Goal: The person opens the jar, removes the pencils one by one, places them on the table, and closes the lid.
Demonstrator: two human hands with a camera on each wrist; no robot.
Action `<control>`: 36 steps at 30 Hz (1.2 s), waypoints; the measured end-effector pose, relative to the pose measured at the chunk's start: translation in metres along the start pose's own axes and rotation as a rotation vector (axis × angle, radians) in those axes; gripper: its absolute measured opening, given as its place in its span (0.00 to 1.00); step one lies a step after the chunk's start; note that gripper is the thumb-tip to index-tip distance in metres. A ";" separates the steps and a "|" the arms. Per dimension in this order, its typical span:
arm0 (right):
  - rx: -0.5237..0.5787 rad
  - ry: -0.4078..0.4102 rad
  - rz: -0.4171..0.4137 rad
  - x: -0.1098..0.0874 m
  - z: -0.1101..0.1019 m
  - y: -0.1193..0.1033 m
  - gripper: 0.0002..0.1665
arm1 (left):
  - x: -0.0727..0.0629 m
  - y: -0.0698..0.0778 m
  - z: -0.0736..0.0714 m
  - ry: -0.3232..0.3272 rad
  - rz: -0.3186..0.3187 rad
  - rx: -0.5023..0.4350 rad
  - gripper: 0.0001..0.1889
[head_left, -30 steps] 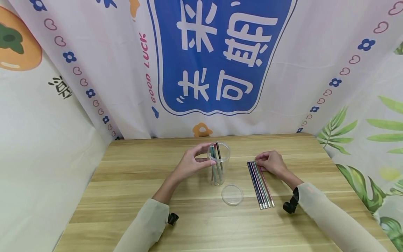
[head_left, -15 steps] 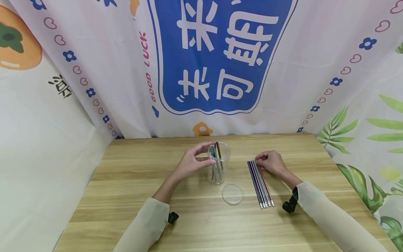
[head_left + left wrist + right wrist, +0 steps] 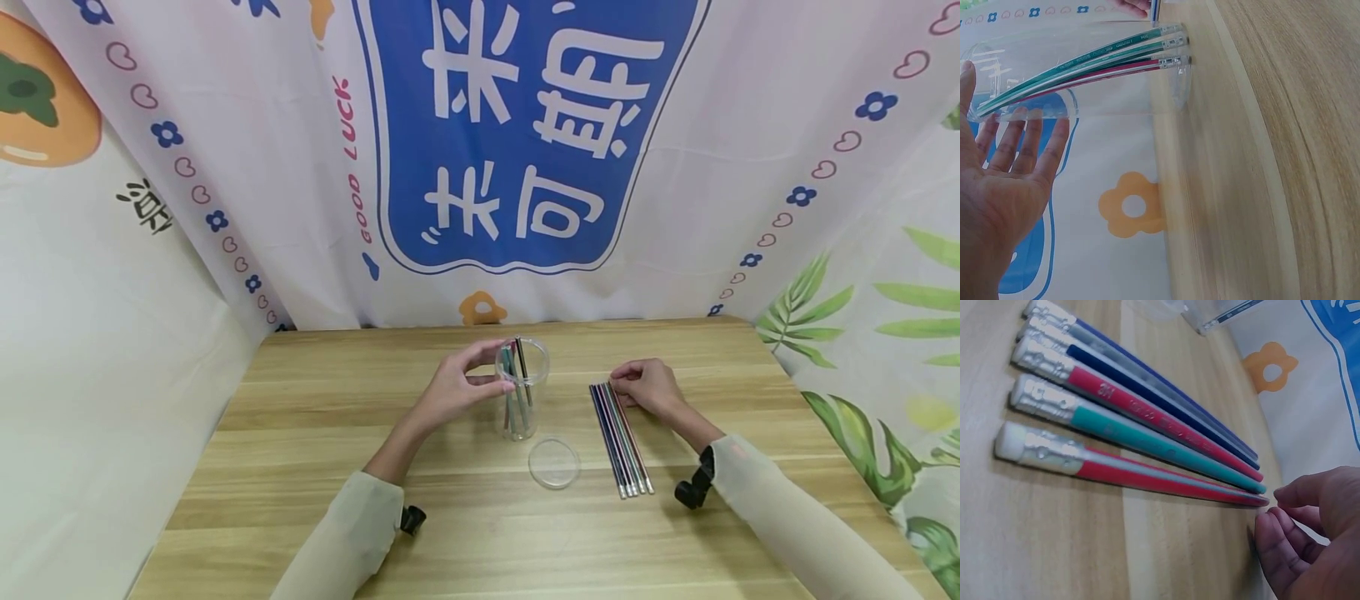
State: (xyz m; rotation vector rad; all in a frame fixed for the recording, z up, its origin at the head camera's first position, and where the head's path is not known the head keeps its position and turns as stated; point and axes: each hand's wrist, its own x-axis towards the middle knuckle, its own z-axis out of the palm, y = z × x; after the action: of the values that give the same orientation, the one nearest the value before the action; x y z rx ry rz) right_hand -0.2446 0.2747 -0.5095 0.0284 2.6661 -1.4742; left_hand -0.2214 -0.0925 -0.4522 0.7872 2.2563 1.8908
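Note:
My left hand [image 3: 453, 387] grips an upright clear plastic jar [image 3: 545, 362], thumb on the near side and fingers behind. Inside lean several pencils [image 3: 1116, 45], green, red and dark, eraser ends down. To the right, a row of pencils [image 3: 615, 442] lies flat side by side, erasers toward me. My right hand [image 3: 651, 387] is at their far ends, fingers bent. In the right wrist view, its thumb and fingertips are right by the tip of the outermost red pencil [image 3: 1160, 483], a narrow gap showing between them. Beside it lies a teal pencil [image 3: 1141, 442].
A clear round lid [image 3: 553, 463] lies between the jar and the row. The wooden table [image 3: 480, 542] ends at a printed cloth [image 3: 675, 250] hung behind it. Black straps with small devices [image 3: 693, 492] sit at both wrists.
The red pencil's far end has shifted slightly left against the row, and my right hand has eased a touch to the right. The left hand and jar stay put.

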 end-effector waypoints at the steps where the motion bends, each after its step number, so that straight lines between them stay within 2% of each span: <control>1: -0.011 0.008 -0.009 0.000 -0.001 -0.001 0.10 | 0.000 0.000 0.000 -0.002 0.001 -0.001 0.33; 10: -0.098 0.086 -0.164 -0.004 -0.005 -0.023 0.10 | 0.000 0.000 0.000 -0.002 0.002 0.003 0.34; 17: 0.002 0.067 -0.239 -0.008 -0.005 -0.047 0.12 | 0.000 0.001 0.000 -0.008 0.002 0.006 0.34; 22: 0.011 0.086 -0.293 -0.014 -0.004 -0.066 0.10 | 0.000 0.000 0.000 -0.006 0.001 0.014 0.34; 36: 0.049 0.053 -0.342 -0.029 0.000 -0.108 0.12 | 0.000 0.000 0.000 -0.004 -0.001 0.010 0.34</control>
State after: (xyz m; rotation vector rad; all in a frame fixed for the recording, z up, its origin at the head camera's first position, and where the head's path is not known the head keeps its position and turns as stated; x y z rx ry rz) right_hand -0.2228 0.2183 -0.4151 -0.4110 2.7812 -1.6491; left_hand -0.2217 -0.0923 -0.4524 0.7904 2.2647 1.8772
